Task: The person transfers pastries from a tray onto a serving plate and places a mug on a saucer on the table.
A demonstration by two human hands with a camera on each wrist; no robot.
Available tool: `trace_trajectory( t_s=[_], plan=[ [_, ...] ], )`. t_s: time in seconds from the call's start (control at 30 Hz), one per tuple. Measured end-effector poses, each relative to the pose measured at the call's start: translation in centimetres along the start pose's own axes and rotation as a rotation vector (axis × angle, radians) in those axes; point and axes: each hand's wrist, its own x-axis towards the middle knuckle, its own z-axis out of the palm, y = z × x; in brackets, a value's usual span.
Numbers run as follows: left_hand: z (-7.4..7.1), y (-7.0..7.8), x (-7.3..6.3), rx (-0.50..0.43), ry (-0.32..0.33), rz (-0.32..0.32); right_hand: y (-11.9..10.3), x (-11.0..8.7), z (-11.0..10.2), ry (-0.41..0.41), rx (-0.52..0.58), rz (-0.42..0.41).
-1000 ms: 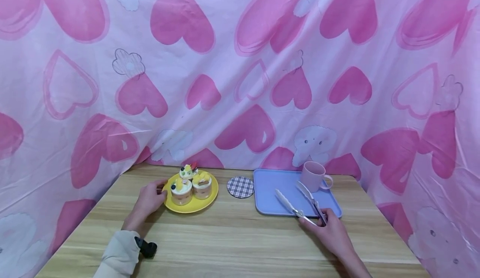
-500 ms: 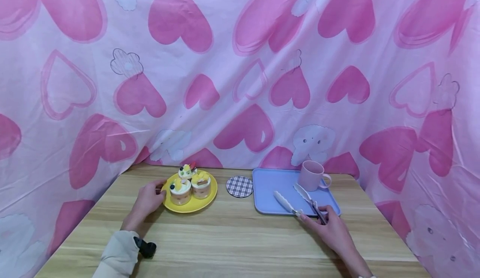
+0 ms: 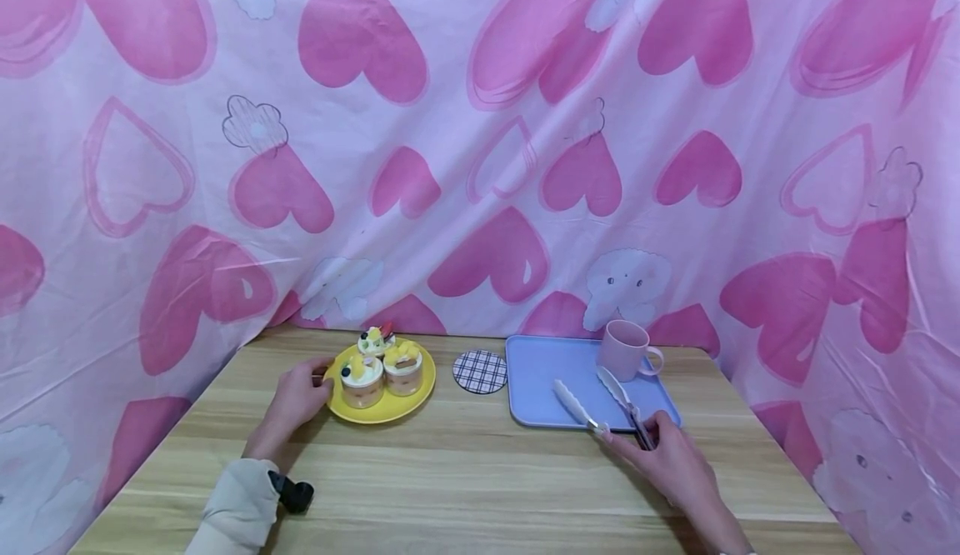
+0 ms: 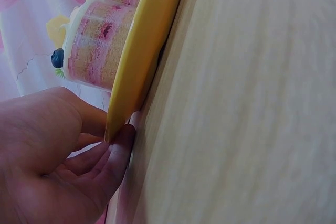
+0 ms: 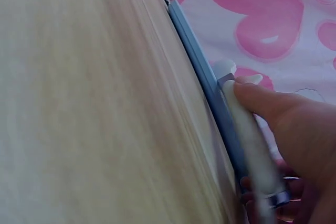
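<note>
At the left of the head view, my left hand (image 3: 296, 401) pinches the near-left rim of a yellow plate (image 3: 390, 413). The left wrist view shows the fingers (image 4: 119, 156) under the plate's edge. On it stand three clear cups of layered cake: one with a blueberry (image 3: 363, 392), another (image 3: 403, 380) beside it and a third (image 3: 375, 342) behind, topped with red fruit. My right hand (image 3: 678, 467) holds a pair of tongs (image 3: 573, 405), their pale arms spread apart with nothing between them. The tongs' tips point forward over a blue tray (image 3: 536, 363).
A pink mug (image 3: 622, 351) stands at the tray's back right, close to one tong tip. Between plate and tray lies a round checked coaster (image 3: 480, 372). Everything rests on a wooden table (image 3: 450, 480). A pink heart-patterned curtain (image 3: 480, 255) hangs behind and at both sides.
My right hand and the tongs have shifted slightly, first left and then back right, with the tong arms staying spread. The left hand and the plate have not visibly moved.
</note>
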Motion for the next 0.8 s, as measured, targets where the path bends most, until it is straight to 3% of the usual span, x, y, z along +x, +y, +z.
trace_trajectory(
  t_s=[0.33, 0.8],
  plan=[
    [-0.13, -0.07, -0.1, -0.002, 0.005, 0.008, -0.3, -0.4, -0.65, -0.044, -0.063, 0.053],
    [-0.21, -0.18, -0.19, -0.008, 0.012, 0.03, -0.15, -0.35, -0.6, -0.136, -0.072, 0.033]
  ],
)
